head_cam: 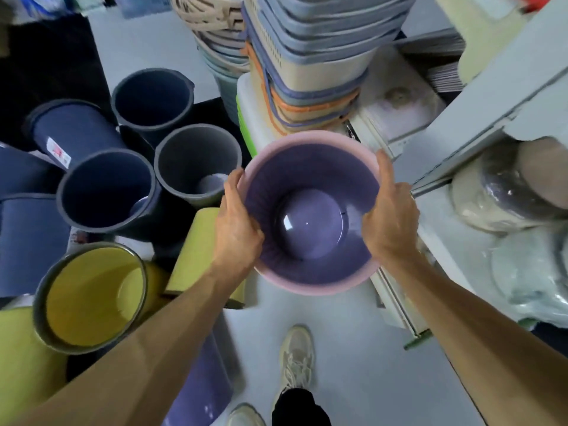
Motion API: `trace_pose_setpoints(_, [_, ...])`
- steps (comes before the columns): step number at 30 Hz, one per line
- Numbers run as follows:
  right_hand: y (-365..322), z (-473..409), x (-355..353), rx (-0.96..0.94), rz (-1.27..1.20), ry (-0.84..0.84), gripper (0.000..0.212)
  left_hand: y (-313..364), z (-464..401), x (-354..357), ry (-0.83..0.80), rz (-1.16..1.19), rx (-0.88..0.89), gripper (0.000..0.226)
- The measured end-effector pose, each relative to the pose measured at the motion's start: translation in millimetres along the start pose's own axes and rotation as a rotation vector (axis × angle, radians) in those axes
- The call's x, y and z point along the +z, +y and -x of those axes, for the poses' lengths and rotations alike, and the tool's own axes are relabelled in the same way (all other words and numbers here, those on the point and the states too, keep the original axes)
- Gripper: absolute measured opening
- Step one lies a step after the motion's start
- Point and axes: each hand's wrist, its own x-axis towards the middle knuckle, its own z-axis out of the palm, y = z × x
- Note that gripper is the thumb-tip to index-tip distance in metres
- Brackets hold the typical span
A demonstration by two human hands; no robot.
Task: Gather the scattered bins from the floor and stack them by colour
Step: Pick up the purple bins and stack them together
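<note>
At your far left, dark blue bins (106, 190) stand and lie crowded together on the floor (353, 348), with a grey bin (196, 161) upright just beside them. Below those, a yellow bin (92, 296) lies tilted with its mouth toward you, touching other yellow ones. A purple bin (203, 379) rests on its side under your left forearm.

Your left hand (238, 229) grips the near-left rim of the lilac bin (310, 210), thumb over the lip, fingers curled round the outer wall. Your right hand (388, 216) does the same on the right rim, thumb laid along the edge. The bin is upright, mouth up, in the air in front of you, above the floor and just beside the low white surface (396, 109) that carries the tall stack of baskets (310, 56).

That stack is the nearest hazard, I judge: swing the bin forward and its far rim could catch the lowest baskets and set the pile leaning. To your right, the white shelf edge (491, 118) and the wrapped goods (504, 195) sit near your right knuckles, so a wide turn could knock them. The rim grip is thin; if one thumb slips, the bin will tip. Watch your shoe (296, 355) too, since the purple bin on the floor lies near it.
</note>
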Motion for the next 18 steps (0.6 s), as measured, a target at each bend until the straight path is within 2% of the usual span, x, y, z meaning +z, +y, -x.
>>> trace_pose_setpoints(6, [27,-32,55,0.045,0.008,-0.058,0.082,-39,-33,51,-0.074,-0.059,-0.100,0.089])
trace_pose_setpoints(10, [35,-44,101,0.114,-0.041,-0.134,0.078,-70,-53,81,-0.149,-0.182,-0.223,0.088])
trace_pose_setpoints(15, [50,-48,152,0.229,0.032,-0.290,0.088,-104,-69,107,-0.323,-0.434,-0.317,0.093])
trace_pose_setpoints(18, [64,-45,173,0.239,0.122,-0.457,0.098,-118,-74,117,-0.411,-0.587,-0.322,0.096])
